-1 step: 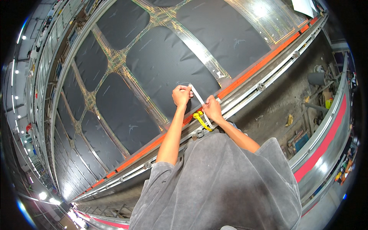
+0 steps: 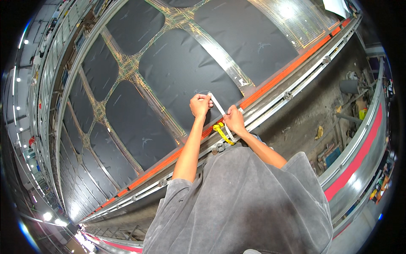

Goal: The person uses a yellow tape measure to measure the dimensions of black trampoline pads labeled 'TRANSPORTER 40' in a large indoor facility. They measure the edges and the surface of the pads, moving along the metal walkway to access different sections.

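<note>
A soft measuring tape (image 2: 218,104), white on one side and yellow on the other, is stretched between my two hands above the edge of a large black sheet (image 2: 173,76). My left hand (image 2: 200,105) pinches the tape near its upper end, over the sheet. Nearer to me and to the right, my right hand (image 2: 234,120) grips the same tape with closed fingers. Below that hand the tape hangs in a loop, and its yellow side (image 2: 222,134) shows by the metal rail.
Bands of yellow and green grid lines (image 2: 129,67) cross the black sheet. An orange strip (image 2: 270,88) and a metal rail with bolts (image 2: 270,112) run along its near edge. Beyond, at right, lie a grey trough floor (image 2: 300,127), a dark cylinder (image 2: 349,87) and a red-striped beam (image 2: 359,165).
</note>
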The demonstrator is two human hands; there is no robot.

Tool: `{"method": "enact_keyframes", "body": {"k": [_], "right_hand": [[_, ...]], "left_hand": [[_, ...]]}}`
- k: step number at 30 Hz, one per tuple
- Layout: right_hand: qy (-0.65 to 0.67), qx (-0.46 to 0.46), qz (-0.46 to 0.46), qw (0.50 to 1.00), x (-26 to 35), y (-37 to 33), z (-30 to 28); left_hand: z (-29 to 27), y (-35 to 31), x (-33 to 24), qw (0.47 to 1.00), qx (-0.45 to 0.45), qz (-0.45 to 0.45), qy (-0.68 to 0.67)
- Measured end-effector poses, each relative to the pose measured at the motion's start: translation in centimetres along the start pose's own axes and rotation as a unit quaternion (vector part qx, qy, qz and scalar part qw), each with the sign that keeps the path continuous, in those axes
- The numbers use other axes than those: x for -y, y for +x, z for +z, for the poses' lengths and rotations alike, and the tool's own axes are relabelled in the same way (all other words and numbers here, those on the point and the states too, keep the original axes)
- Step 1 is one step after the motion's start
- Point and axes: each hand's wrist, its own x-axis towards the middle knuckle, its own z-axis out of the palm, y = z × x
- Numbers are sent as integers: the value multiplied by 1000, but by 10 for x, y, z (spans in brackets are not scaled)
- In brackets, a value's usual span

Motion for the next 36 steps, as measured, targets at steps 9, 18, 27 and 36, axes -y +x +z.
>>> {"method": "enact_keyframes", "body": {"k": [9, 18, 27, 36], "right_hand": [[-2, -8, -11, 1000, 1, -1, -1], [28, 2, -6, 1000, 10, -5, -13], [8, -7, -24, 1000, 3, 0, -12], [7, 11, 16, 1000, 14, -2, -17]], "left_hand": [[-1, 5, -4, 999, 13, -41, 0], [-4, 9, -5, 997, 30, -73, -20], [-2, 11, -5, 997, 21, -71, -13], [-4, 12, -4, 997, 25, -76, -17]]}}
